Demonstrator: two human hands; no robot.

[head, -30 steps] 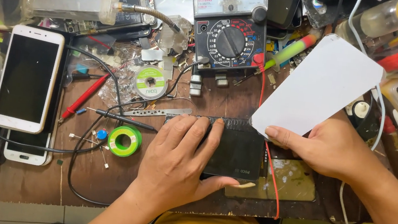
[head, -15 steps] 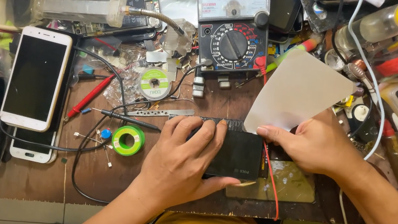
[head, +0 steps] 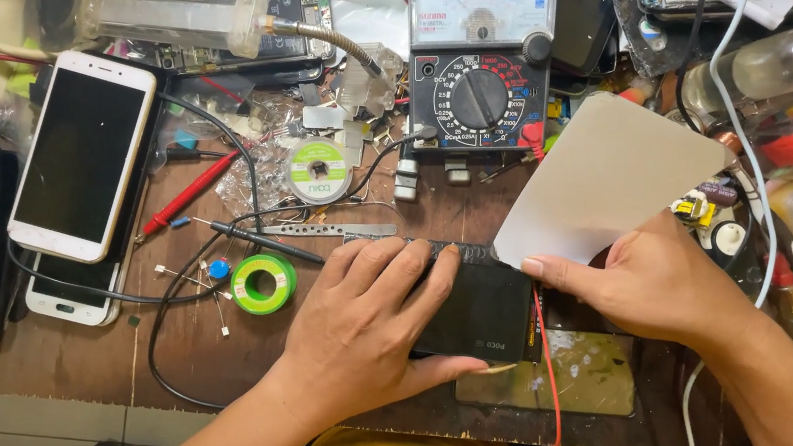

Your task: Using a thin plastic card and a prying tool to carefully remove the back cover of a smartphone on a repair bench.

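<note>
1. Since the earlier frames the white sheet [head: 608, 183] has been swung down and leftward by the right hand [head: 656, 285], so that its lower edge now lies just above the dark phone [head: 477, 309].
2. Left hand [head: 369, 326]: laid flat and spread over the dark phone's left half, fingers extended, thumb pressed along its near edge; the phone is pinned to the bench, not gripped.
3. Right hand: closed in a pinch on the sheet's lower corner, thumb on top, sheet curved upward away from it.
4. Dark phone: lying face down directly under the left palm, its right end touching the right hand's fingertips; a red wire [head: 549, 373] runs down just beside that end.
5. Step judged in hand: the sheet's edge is being brought to the seam at the phone's far side. A flat, shallow entry with steady downward hold would be called for next.
6. Left of the left hand: a green solder reel [head: 260, 283], tweezers [head: 330, 231], a white phone [head: 82, 157]. Beyond both hands: an analogue multimeter [head: 482, 57].
7. Hard to make out: the seam itself, hidden by fingers; whether the sheet's edge touches the phone cannot be told. Both forearms are cut off at the frame edge.
</note>
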